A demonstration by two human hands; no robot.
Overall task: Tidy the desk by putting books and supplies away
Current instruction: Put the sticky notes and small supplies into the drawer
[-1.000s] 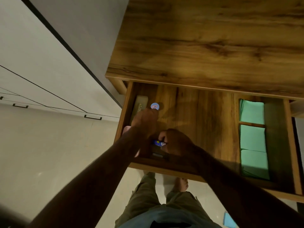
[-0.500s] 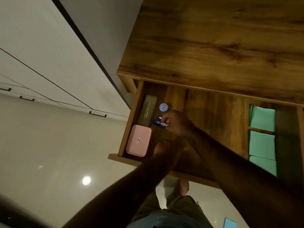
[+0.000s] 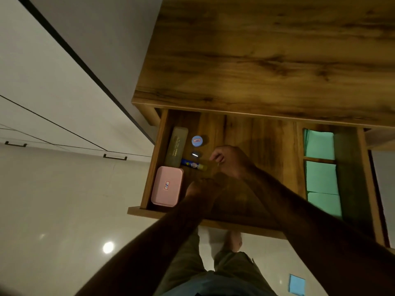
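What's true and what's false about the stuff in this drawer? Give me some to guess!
1. The pink box lies at the left end of the drawer. True.
2. The right hand is holding the blue glue stick. False: the stick lies on the drawer floor, apart from that hand, which holds nothing.
3. Green paper pads sit in the compartments on the right. True.
4. The drawer is closed. False: it is pulled out from under the desk top.
5. The round blue lid sits on top of the pink box. False: it lies farther back, beside the long olive case.
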